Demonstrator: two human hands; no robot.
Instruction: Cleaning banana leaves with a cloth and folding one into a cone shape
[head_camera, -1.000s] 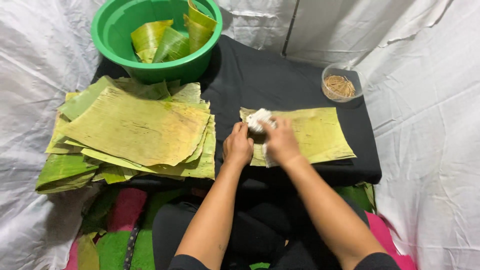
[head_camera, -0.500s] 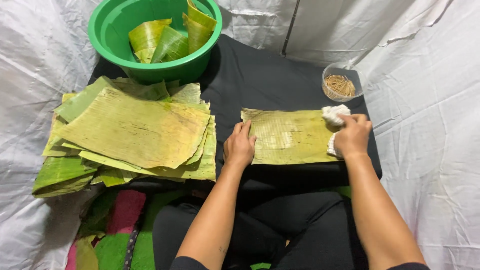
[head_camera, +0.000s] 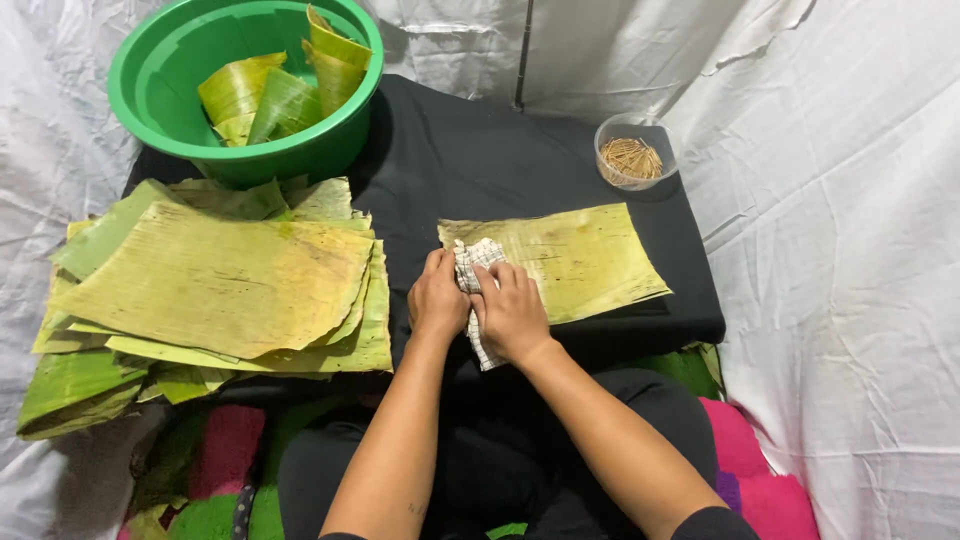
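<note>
Your left hand (head_camera: 437, 297) and right hand (head_camera: 511, 312) sit side by side at the near edge of the black-covered table (head_camera: 480, 165), both at the left end of a single banana leaf sheet (head_camera: 560, 258). Your left hand lies flat, fingers together, pinning the leaf's near-left corner. Your right hand is curled down over a checked cloth (head_camera: 477, 283), gripping it against the leaf; part of the cloth trails off the table edge toward your lap.

The leaf looks thin and ribbed, so pressing hard across the grain could split it, and if your left hand lifts, the sheet could slide with the cloth or slip off the near edge. The dangling end of the cloth could also catch under your wrist.

To your left, near the table's left edge, lies a stack of banana leaf sheets (head_camera: 215, 285), overhanging the near-left corner. Beyond it, at the far-left corner, a green plastic basin (head_camera: 160, 90) holds several curled leaf pieces (head_camera: 275, 85). At the far-right corner stands a small clear cup of wooden toothpicks (head_camera: 630, 155), well apart from your hands.
</note>
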